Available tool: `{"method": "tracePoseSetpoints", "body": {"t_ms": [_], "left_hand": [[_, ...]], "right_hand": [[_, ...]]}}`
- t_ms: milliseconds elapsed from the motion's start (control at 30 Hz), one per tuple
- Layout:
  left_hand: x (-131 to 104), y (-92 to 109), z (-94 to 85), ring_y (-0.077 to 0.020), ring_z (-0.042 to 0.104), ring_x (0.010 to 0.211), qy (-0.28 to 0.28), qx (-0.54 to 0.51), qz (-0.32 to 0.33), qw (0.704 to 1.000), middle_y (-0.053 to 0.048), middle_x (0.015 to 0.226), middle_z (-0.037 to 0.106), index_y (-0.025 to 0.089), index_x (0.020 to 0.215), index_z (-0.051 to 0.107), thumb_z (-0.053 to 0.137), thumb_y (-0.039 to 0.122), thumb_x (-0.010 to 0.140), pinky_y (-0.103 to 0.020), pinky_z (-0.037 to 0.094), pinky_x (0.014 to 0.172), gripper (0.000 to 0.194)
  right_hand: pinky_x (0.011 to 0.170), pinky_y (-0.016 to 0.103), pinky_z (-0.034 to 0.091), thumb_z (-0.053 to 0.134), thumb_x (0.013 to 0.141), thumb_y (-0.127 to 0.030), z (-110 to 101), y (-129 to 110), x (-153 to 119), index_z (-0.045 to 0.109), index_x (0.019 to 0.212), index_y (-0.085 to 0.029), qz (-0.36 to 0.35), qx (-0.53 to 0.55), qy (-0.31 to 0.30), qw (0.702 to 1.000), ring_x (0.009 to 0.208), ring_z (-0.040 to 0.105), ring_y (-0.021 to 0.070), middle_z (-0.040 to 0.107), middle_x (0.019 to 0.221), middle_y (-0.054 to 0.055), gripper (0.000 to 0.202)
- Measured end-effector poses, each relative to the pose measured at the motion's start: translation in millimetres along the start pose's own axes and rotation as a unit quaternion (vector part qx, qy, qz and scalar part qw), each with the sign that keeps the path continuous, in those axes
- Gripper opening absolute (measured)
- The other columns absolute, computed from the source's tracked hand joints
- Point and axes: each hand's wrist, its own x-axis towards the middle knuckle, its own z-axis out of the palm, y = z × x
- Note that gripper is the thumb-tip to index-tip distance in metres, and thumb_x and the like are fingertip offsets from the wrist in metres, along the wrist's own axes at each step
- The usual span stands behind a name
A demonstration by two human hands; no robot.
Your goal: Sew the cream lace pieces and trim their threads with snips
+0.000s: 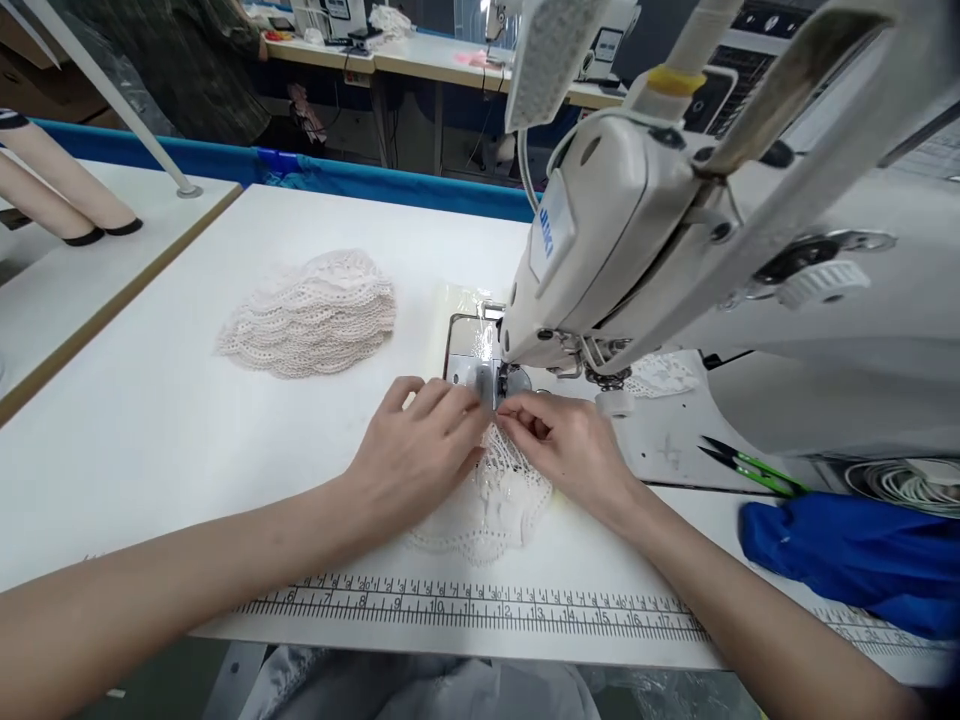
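A piece of white lace (491, 500) lies on the table just in front of the needle area of a sewing machine (592, 230). With fingers bent, my left hand (424, 440) grips the lace from the left, close to the metal needle plate (469, 365). My right hand (570, 440) pinches the lace's upper edge between thumb and forefinger, right below the presser foot (502, 380). The two hands' fingertips nearly meet there. The lace's scalloped edge spreads toward the table's front.
A stack of lace pieces (311, 315) lies to the left. Green-handled thread snips (754, 467) and a blue cloth (855, 555) are at the right. A printed ruler (480, 608) runs along the front edge. Another person (187, 70) is at the back left, near other machines.
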Motion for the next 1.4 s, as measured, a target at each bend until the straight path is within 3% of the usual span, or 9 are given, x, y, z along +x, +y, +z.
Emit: {"method": "tracePoseSetpoints", "body": {"t_ms": [100,200,300,433,567,767,1133,1400], "left_hand": [[-7,4,-0.6,-0.0222,0.064,0.098,0.035,0.049,0.067,0.996,-0.005,0.112,0.071,0.019,0.107,0.066,0.057,0.009,0.089,-0.041,0.039,0.087,0.022],[-10,7,-2.3,-0.0242,0.063,0.103,0.003,0.05,0.072,0.996,-0.007,0.121,0.07,0.017,0.114,0.065,0.053,0.019,0.094,-0.043,0.037,0.087,0.023],[-7,7,-2.8,-0.0257,0.063,0.109,-0.019,0.019,0.062,0.998,-0.005,0.122,0.07,0.017,0.116,0.064,0.049,0.024,0.097,-0.044,0.035,0.088,0.025],[1,4,0.8,-0.0235,0.061,0.113,-0.014,0.006,0.046,0.999,-0.002,0.122,0.071,0.016,0.117,0.064,0.048,0.025,0.099,-0.044,0.035,0.088,0.026],[4,6,4.1,-0.0239,0.059,0.116,-0.017,0.019,0.04,0.999,-0.004,0.124,0.069,0.014,0.121,0.063,0.047,0.029,0.1,-0.044,0.034,0.089,0.03],[4,9,5.3,-0.0259,0.056,0.122,-0.03,0.044,0.045,0.998,-0.007,0.126,0.068,0.012,0.123,0.063,0.041,0.039,0.101,-0.044,0.034,0.09,0.041],[10,9,9.7,-0.0241,0.053,0.126,-0.024,0.061,0.039,0.997,-0.006,0.125,0.069,0.014,0.121,0.064,0.043,0.039,0.1,-0.042,0.035,0.09,0.039],[8,8,10.1,-0.023,0.053,0.125,-0.017,0.079,0.046,0.996,-0.006,0.125,0.069,0.014,0.12,0.065,0.043,0.042,0.1,-0.043,0.035,0.089,0.041]], "right_hand": [[0.055,0.024,0.036,0.052,0.095,-0.034,0,0,1,0.066,0.086,-0.022,-0.002,0.001,0.014,1.0,0.052,0.05,0.0096,0.061,0.062,-0.004,0.021],[0.052,0.024,0.034,0.051,0.096,-0.037,-3,6,3,0.067,0.087,-0.023,0.01,-0.026,0.023,0.999,0.051,0.05,0.0104,0.06,0.06,-0.003,0.024],[0.05,0.026,0.031,0.049,0.097,-0.038,-9,13,0,0.07,0.09,-0.021,0.014,-0.132,0.07,0.989,0.053,0.054,0.0129,0.065,0.064,0.001,0.028],[0.047,0.027,0.025,0.048,0.098,-0.033,-13,11,-12,0.073,0.101,-0.023,-0.072,-0.259,0.13,0.954,0.053,0.057,0.0129,0.07,0.068,0.003,0.028],[0.044,0.028,0.023,0.047,0.098,-0.027,-10,2,-19,0.072,0.112,-0.022,-0.143,-0.298,0.102,0.938,0.057,0.06,0.0125,0.074,0.077,0.003,0.029],[0.043,0.031,0.021,0.047,0.099,-0.031,-6,4,-19,0.074,0.109,-0.015,-0.136,-0.337,0.094,0.927,0.063,0.063,0.0162,0.072,0.071,0.007,0.033],[0.046,0.03,0.019,0.049,0.1,-0.033,-6,11,-19,0.071,0.115,-0.017,-0.137,-0.39,0.121,0.903,0.066,0.065,0.0156,0.071,0.067,0.003,0.031],[0.047,0.03,0.02,0.049,0.1,-0.033,-4,11,-17,0.07,0.115,-0.015,-0.14,-0.387,0.123,0.903,0.066,0.064,0.0157,0.07,0.065,0.003,0.031]]}}
